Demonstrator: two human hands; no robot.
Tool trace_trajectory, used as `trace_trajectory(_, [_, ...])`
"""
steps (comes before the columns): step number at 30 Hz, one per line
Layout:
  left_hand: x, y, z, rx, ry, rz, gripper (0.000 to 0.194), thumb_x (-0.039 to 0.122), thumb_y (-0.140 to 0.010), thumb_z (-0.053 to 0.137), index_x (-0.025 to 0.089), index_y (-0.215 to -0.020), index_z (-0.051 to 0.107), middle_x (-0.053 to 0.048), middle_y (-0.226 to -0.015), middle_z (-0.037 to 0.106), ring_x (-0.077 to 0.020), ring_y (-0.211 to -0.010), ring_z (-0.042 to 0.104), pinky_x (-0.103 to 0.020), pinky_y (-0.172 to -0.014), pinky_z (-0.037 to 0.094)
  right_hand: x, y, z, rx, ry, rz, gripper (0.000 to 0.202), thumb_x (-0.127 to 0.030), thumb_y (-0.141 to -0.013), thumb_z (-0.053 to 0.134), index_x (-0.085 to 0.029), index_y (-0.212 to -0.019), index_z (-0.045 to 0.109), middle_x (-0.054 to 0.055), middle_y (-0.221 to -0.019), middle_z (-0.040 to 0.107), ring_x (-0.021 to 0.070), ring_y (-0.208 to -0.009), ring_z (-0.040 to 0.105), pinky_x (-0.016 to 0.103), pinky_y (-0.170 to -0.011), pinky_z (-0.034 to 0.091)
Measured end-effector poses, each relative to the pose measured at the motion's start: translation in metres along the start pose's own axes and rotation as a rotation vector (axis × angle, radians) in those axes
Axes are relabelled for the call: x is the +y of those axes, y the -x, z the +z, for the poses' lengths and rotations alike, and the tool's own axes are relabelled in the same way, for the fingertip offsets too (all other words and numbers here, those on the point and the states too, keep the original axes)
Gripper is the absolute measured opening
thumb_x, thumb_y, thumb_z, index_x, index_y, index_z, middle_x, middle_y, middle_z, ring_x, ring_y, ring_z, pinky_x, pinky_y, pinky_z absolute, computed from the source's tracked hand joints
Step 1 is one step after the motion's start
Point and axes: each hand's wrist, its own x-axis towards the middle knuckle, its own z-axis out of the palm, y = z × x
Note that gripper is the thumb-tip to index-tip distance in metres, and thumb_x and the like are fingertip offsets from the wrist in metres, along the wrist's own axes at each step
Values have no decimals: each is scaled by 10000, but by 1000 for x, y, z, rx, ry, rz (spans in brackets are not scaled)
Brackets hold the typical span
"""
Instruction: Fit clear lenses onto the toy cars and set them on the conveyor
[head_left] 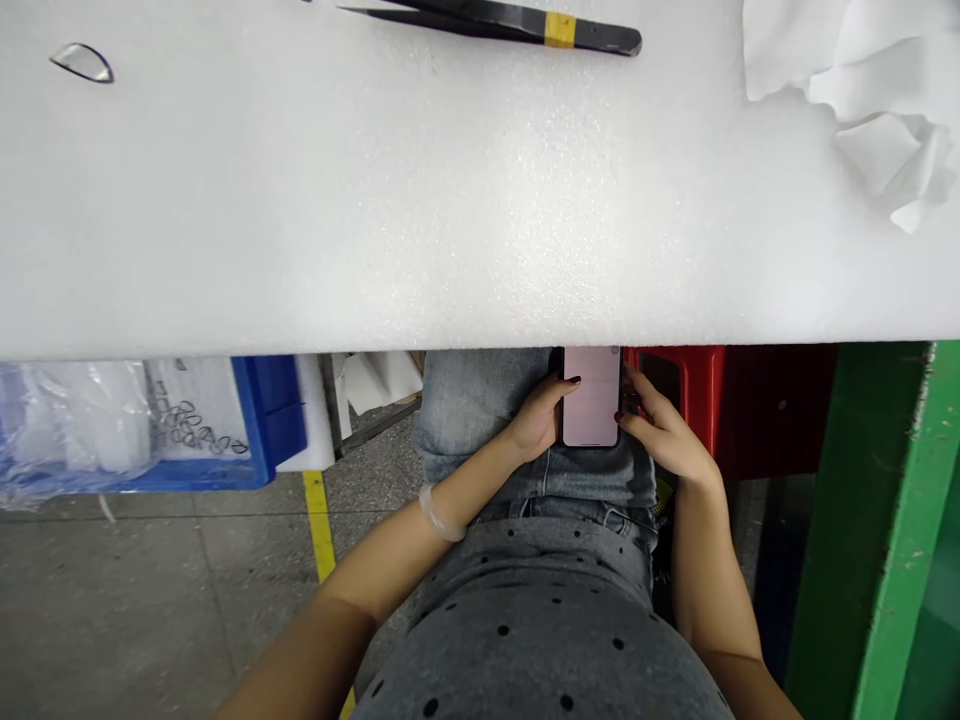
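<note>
A smartphone (592, 400) with a pale pinkish screen rests over my lap, just below the table edge, which hides its top. My left hand (538, 418) grips its left side, the thumb lying over the screen and the other fingers hidden behind. At the right side, my right hand (664, 425) is closed on the phone's edge, its thumb near the lower right of the screen. Up on the white foam table surface (480, 220) lie black tweezers (517, 22) with a yellow band. A small clear, leaf-shaped piece with a dark rim (84, 63) sits at the upper left.
Crumpled white sheets (885, 120) lie at the table's right. Below on the left, a blue tray (262, 420) holds plastic bags and several small dark-rimmed pieces. A red stool (705, 395) and a green post (870, 520) stand on the right. Yellow tape (319, 525) marks the floor.
</note>
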Motion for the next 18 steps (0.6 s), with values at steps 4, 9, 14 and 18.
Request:
trace_trajectory(4, [0,-1,-1,2,-8,14,480,444,-711,784,150,-1083,710,-103,-1056,749,-315,-1069,655,-399,-904,485,-3,-5,2,40,-16,-7,616,-266,-929,539,-286,-1532,412,38,-1576,457,279,-1449,439,500,-1217,348])
trace_trajectory(9, [1,-1,0,-19,-45,19,459,442,-730,768,152,-1081,713,-103,-1031,750,-311,-1038,666,-396,-874,495,-7,-8,3,47,-17,-8,594,-238,-908,543,-292,-1495,467,33,-1543,500,285,-1410,482,496,-1190,384])
trace_trajectory(14, [1,-1,1,-38,-47,27,429,428,-730,775,167,-1066,719,-97,-1036,752,-318,-1054,666,-424,-905,495,-7,-10,3,58,-19,-5,543,-244,-923,530,-280,-1464,504,45,-1495,551,286,-1353,538,486,-1134,447])
trace_trajectory(18, [2,-1,1,-65,-55,30,408,410,-756,758,177,-1088,717,-111,-1106,741,-338,-1107,649,-456,-937,483,-6,-10,3,72,-3,-4,519,-274,-935,538,-297,-1453,517,35,-1474,572,289,-1346,544,490,-1123,458])
